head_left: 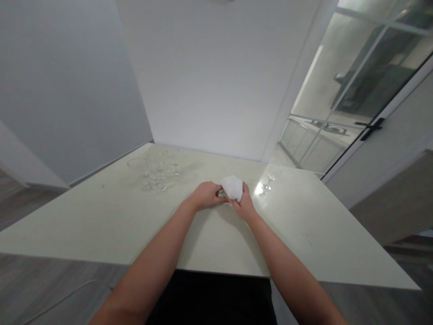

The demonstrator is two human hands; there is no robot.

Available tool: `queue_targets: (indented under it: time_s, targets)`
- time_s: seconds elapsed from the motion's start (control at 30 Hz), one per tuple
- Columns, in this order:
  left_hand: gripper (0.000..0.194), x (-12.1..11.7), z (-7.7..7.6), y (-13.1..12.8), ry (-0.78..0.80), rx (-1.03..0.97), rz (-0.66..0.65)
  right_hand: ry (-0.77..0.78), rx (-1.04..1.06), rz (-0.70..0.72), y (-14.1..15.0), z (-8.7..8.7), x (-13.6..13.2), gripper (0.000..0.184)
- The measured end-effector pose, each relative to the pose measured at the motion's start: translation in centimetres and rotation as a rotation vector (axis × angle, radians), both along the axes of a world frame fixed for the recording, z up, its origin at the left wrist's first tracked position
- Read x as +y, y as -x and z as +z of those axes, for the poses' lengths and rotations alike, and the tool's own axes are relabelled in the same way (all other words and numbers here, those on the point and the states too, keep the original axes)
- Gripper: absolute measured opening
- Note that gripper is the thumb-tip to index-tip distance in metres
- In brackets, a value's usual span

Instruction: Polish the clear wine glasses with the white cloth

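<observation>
Above the middle of the table, both my hands meet around a white cloth (232, 187). My left hand (207, 196) is closed on a small clear glass (221, 194), of which only a part shows beside the fingers. The cloth covers the rest of it. From the right side, my right hand (245, 206) grips the cloth against the glass. A single stemmed glass (266, 186) stands upright on the table to the right of my hands.
Several clear stemmed glasses (160, 174) stand together at the back left of the pale table (111, 216). A white wall (216, 90) rises behind the table. At the right is a glazed door with a black handle (372, 128). A cable (64, 295) lies on the floor at the lower left.
</observation>
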State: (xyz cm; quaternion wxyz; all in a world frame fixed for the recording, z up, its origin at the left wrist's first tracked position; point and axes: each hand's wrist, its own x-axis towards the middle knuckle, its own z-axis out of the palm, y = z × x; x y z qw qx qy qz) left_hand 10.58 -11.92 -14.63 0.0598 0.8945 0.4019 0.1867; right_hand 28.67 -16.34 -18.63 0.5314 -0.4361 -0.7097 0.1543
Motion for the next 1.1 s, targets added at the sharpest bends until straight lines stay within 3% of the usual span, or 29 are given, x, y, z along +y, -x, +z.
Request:
queue_targets:
  time_s: [0.1,0.27,0.43,0.6,0.73,0.87,1.0,1.1]
  targets:
    - [0.048,0.1,-0.2,0.1,0.002,0.027,0.008,-0.006,-0.035,0.034,-0.1,-0.1,-0.1,0.051]
    - [0.051,0.3,-0.4,0.1,-0.072,0.096,0.012,0.128,0.209,0.063,0.1,-0.3,0.1,0.047]
    - [0.052,0.4,-0.6,-0.1,-0.109,0.137,0.008,0.072,0.035,0.007,0.3,0.4,0.4,0.035]
    - [0.048,0.3,-0.4,0.0,-0.213,0.168,-0.026,0.191,0.172,-0.052,0.2,0.2,0.8,0.055]
    - [0.044,0.2,-0.4,0.0,-0.343,0.086,-0.092,0.369,0.417,-0.025,0.2,-0.3,1.3,0.046]
    - [0.045,0.3,-0.6,0.0,-0.331,0.012,-0.081,0.327,0.449,-0.022,0.3,-0.1,1.2,0.04]
    - [0.05,0.6,-0.8,0.1,-0.267,-0.083,-0.041,0.3,0.523,-0.064,0.4,0.2,0.8,0.052]
    - [0.052,0.5,-0.8,0.1,-0.26,-0.116,-0.04,0.329,0.626,-0.089,0.2,0.0,1.0,0.05]
